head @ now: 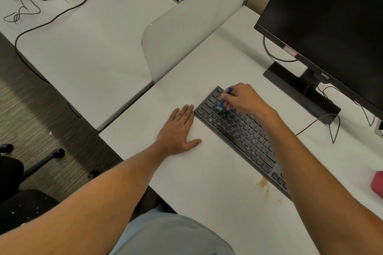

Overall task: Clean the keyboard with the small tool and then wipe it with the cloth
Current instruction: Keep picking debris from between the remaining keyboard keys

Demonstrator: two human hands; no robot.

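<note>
A right hand [244, 99] pinches the small blue tool [224, 99] over the keyboard [240, 130] while the left hand [179, 130] lies flat and empty on the table [217, 172], fingertips at the keyboard's end; hard strokes risk popping keycaps or scattering crumbs.

Even, soft indoor light; wide-angle view, slightly soft.
Shadows faint under the left hand [179, 128]; the blue brush [224, 100] in the right hand [245, 99] smears with motion blur; desk edges bow toward the corners.

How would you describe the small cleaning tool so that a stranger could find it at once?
Start at the big black monitor and go down to the black keyboard before it. At the keyboard's far left corner, the right hand pinches a small tool. It is the only blue thing there.
</note>
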